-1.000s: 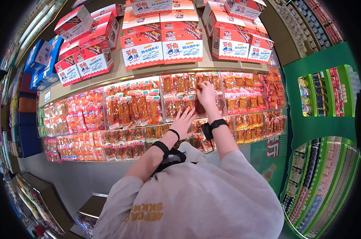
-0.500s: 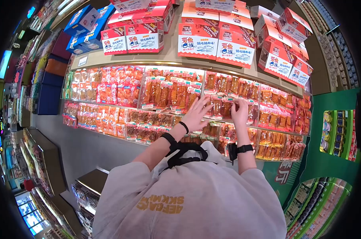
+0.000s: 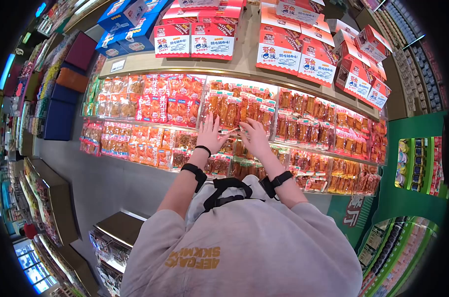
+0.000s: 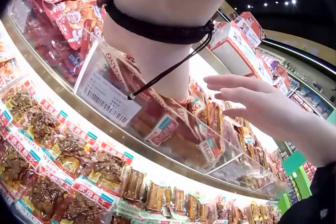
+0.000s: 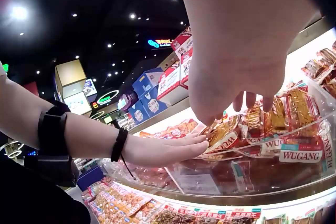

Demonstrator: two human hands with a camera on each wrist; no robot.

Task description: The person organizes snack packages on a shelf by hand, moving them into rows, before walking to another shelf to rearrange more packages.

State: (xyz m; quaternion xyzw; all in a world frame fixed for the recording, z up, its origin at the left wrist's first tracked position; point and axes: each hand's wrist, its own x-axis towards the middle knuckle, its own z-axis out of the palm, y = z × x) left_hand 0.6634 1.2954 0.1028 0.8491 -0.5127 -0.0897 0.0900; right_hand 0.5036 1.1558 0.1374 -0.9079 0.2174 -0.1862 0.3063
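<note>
My left hand lies over the left front of a bin of brown snack packets. Its straight fingertips meet a packet in the right wrist view. To its right, my right hand hovers over the same bin's front edge, fingers lightly bent. The left wrist view shows the right hand with loosely extended fingers and nothing in them. Clear plastic with a barcode label fronts the bin; behind it the left fingers are mostly hidden by the wrist.
Red-and-white boxes and blue boxes stand on the ledge behind the bins. Orange-red snack bags fill the bin to the left. A lower row of packets runs beneath. Green shelving stands at the right.
Both hands have moved left along the display, from the bin of brown packets on the right to the neighbouring one. The head view has swung right and then left-facing aisles show more.
</note>
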